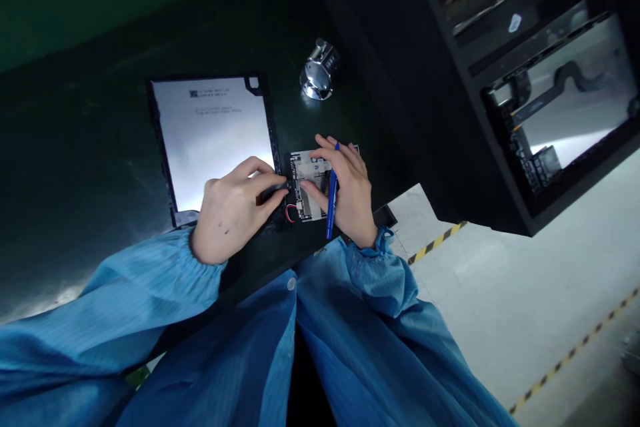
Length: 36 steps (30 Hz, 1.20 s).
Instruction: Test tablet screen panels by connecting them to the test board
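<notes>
Just off the board's edge point(295, 173), left hand point(235, 207) holds a dark piece point(277, 188); right hand point(351, 192), a pen point(331, 203).

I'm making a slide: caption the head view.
Left hand pinches a dark part beside a circuit board; right hand holds a blue pen.

The left hand point(235, 210) pinched a small dark piece point(282, 186) just beside a circuit board point(306, 200); right of that grip, the right hand point(351, 188) spread over the board, holding a blue pen point(331, 212). Beyond the pinch lay a silvery panel point(215, 140), leftward, and a chrome device point(319, 72), rightward.
</notes>
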{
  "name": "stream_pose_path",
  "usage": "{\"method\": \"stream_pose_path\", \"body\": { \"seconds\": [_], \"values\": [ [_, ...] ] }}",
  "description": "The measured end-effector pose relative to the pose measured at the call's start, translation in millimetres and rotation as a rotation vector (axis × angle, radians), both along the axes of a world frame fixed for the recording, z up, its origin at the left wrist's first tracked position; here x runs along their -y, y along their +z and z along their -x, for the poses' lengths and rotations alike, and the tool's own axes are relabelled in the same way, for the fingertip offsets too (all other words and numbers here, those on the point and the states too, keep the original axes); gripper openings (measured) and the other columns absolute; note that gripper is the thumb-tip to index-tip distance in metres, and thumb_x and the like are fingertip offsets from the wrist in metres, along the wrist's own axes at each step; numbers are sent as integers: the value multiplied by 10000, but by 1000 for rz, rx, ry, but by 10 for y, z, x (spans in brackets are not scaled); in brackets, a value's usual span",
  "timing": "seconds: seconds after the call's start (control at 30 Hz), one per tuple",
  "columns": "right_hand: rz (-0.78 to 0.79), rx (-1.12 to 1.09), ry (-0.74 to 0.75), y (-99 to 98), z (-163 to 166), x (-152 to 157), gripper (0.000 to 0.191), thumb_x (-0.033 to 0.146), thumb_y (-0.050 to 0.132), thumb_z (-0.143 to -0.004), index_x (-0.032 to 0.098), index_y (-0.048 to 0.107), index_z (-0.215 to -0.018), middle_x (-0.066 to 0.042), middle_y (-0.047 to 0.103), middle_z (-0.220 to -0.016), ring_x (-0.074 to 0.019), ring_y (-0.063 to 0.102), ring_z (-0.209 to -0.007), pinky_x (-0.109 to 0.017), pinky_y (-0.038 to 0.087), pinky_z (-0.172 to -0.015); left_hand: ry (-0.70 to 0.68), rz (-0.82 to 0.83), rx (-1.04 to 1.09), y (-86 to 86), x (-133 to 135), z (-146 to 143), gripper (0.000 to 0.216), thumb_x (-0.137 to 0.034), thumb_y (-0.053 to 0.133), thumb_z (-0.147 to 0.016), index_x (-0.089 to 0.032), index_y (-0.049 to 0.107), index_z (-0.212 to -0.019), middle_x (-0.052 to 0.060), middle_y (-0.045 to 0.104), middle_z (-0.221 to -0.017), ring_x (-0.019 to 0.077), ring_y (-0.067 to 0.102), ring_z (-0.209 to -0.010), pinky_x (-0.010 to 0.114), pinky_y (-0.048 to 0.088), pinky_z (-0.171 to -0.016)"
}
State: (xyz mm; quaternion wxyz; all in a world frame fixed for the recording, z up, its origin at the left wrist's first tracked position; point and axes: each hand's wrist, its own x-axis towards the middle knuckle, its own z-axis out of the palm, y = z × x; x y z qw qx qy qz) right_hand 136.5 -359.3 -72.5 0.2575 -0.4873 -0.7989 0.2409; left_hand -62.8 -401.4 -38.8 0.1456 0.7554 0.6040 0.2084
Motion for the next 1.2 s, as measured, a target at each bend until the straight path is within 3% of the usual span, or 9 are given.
{"method": "stream_pose_path", "body": {
  "seconds": [0.47, 1.2],
  "values": [
    [-40, 11, 2, -22, -1, 1, 293, 459, 531, -984, 251, 579, -1184, -50, 601, -1453, -250, 487, -1418, -508, 325, -1234, -14, 103, 73, 45, -65, 4, 129, -232, 665, -896, -157, 767, -920, 51, 720, -941, 117, 559, -566, 296, 475, -571],
    [-61, 6, 6, -33, -4, 3, 268, 425, 559, -973, 245, 577, -1170, -50, 606, -1448, -240, 492, -1413, -506, 338, -1229, 32, 117, 125, 53, -57, -36, 85, -192, 660, -850, -166, 738, -870, 24, 698, -880, 106, 554, -562, 273, 463, -580]
  ]
}}
